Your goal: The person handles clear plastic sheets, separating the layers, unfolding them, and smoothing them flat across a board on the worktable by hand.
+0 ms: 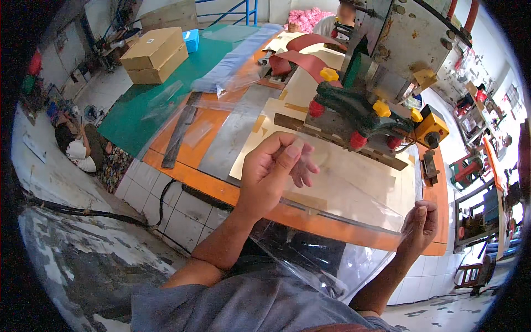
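Observation:
A clear plastic sheet [354, 271] is stretched between my two hands and hangs down over the table's front edge. My left hand [271, 171] pinches its left corner between thumb and forefinger, with the other fingers loosely curled. At the right, my right hand [421, 224] is closed on the sheet's other edge. Just beyond my hands lies a cream board [310, 193] on a grey metal plate [224, 149]. Over the board stands a press machine [376, 83] with a long metal bar [354, 145], red-ended clamps and yellow knobs.
A dark metal strip [180, 135] and loose clear film lie on the left of the orange table [221, 185]. Beyond are a green mat [130, 116], cardboard boxes [155, 55] and red strips [301, 61]. A yellow control box [432, 128] is at right. Other people are nearby.

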Tool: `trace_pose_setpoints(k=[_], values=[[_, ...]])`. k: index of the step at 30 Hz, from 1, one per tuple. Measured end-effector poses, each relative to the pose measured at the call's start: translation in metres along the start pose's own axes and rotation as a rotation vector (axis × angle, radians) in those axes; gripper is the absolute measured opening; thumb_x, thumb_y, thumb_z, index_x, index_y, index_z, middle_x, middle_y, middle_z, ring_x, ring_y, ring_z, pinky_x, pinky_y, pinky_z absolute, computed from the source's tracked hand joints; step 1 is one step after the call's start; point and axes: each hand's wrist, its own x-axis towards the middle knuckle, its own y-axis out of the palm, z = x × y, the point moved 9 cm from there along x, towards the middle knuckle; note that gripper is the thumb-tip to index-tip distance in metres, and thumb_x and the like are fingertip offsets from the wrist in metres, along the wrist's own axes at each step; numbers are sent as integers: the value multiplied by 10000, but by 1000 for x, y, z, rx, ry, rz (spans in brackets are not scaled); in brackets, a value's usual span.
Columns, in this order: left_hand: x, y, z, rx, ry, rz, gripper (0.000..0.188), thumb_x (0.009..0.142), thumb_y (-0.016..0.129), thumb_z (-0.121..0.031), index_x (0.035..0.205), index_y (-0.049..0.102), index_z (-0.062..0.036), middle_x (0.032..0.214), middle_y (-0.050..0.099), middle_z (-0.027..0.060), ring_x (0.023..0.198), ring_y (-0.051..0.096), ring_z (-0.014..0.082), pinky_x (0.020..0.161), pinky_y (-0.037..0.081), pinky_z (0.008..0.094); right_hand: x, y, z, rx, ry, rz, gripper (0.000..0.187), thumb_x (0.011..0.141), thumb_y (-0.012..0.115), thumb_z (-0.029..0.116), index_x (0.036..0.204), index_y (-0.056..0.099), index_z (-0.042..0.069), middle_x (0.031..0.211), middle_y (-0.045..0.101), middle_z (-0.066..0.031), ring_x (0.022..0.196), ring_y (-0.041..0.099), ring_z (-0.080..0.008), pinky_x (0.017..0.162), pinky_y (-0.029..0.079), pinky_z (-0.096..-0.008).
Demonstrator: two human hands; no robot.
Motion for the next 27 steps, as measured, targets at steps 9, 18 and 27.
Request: trace_pose_setpoints(k=[9, 18, 27], values=[[1, -2, 4, 13, 4, -24, 271, 1059, 523, -241, 1044, 597, 19, 803, 711, 147, 561, 652, 166, 506, 533, 276, 0, -1, -4, 5, 12, 70, 270, 1001, 651, 271, 860, 591, 48, 706, 472, 37, 567, 394, -36, 497, 277, -212], [-1, 1, 4, 13, -23, -17, 255, 1064, 532, -228, 1000, 598, 10, 791, 666, 87, 669, 677, 136, 554, 520, 243, -1, -6, -6, 53, -6, 43, 342, 1008, 644, 282, 780, 491, 80, 699, 438, 30, 543, 362, -35, 469, 263, -211], [1, 1, 5, -3, -31, 10, 240, 1066, 523, -207, 1017, 594, 17, 827, 665, 83, 700, 674, 131, 562, 533, 248, -1, -7, -5, 44, -67, 59, 303, 1020, 617, 277, 823, 519, 68, 736, 440, 27, 623, 373, -51, 531, 273, -212]])
